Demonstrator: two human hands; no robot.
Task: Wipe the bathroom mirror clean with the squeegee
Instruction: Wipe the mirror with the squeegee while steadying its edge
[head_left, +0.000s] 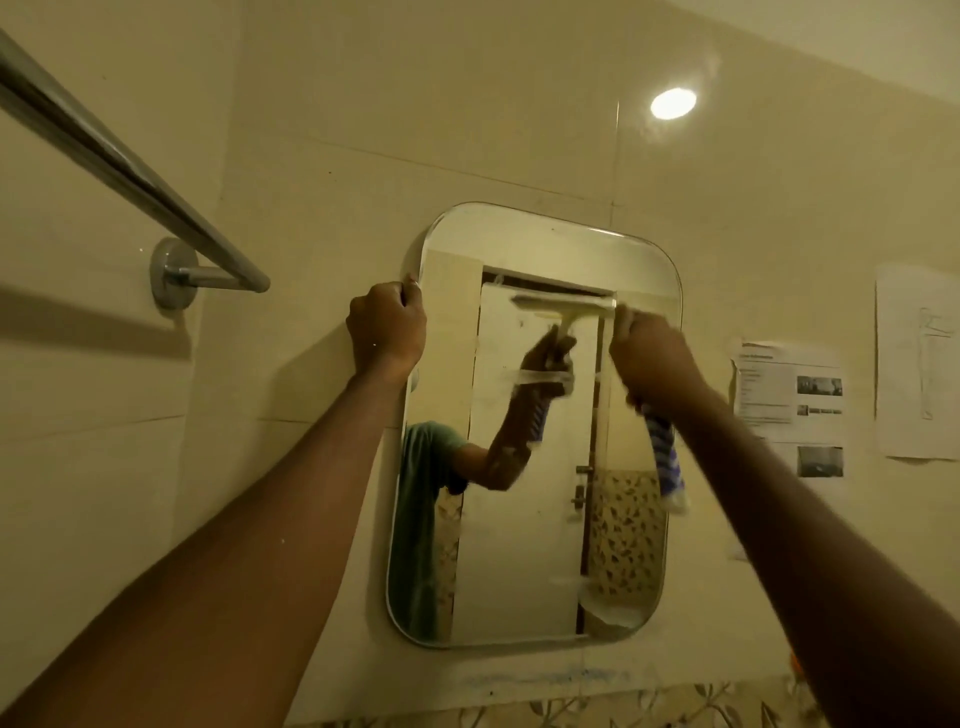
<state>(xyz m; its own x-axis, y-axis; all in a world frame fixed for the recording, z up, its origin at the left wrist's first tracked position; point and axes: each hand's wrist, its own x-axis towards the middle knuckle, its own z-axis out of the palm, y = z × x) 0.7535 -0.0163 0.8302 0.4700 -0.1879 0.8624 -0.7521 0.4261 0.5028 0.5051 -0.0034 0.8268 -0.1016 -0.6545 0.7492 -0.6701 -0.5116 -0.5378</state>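
At mirror (524, 571) left edge: L grip (387, 327) clasps rim | R grip (652, 358) holds squeegee (666, 457), blade hidden, handle blurred

Motion blurs the right hand (654, 358); the printed sheet (789, 387) is unreadable.

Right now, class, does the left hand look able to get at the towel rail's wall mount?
Probably yes. The left hand grips the left edge of the mirror, and the wall mount sits left of it at similar height, with only bare tile between. It would have to release the mirror first.
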